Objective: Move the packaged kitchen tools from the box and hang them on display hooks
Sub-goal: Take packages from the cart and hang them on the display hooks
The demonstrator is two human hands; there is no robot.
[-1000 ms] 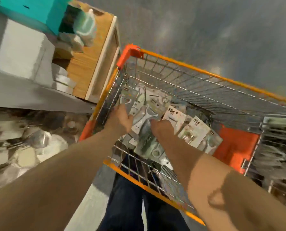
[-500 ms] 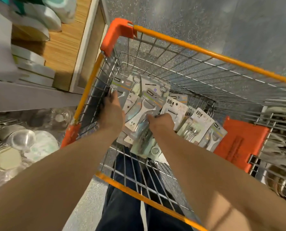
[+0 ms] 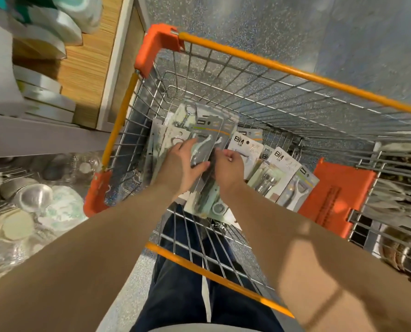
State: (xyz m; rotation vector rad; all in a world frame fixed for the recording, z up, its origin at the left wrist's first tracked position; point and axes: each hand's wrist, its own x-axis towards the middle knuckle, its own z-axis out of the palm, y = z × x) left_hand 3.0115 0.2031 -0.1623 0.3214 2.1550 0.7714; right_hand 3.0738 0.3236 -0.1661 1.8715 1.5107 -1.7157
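Left hand (image 3: pixel 178 165) and right hand (image 3: pixel 228 167) fingers pinch a packaged peeler (image 3: pixel 208 137) (perhaps several, blurred) in the cart (image 3: pixel 271 65).

A grey speckled floor (image 3: pixel 247 17) lies ahead, with warm light across it. On the left stands a wood-grain shelf (image 3: pixel 89 68) with a white edge. Below it is a grey ledge (image 3: pixel 32 137), and under that are blurred plates and metal bowls (image 3: pixel 32 197).

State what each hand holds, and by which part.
The left hand grips the peeler pack by its left edge; the right hand pinches its right edge.
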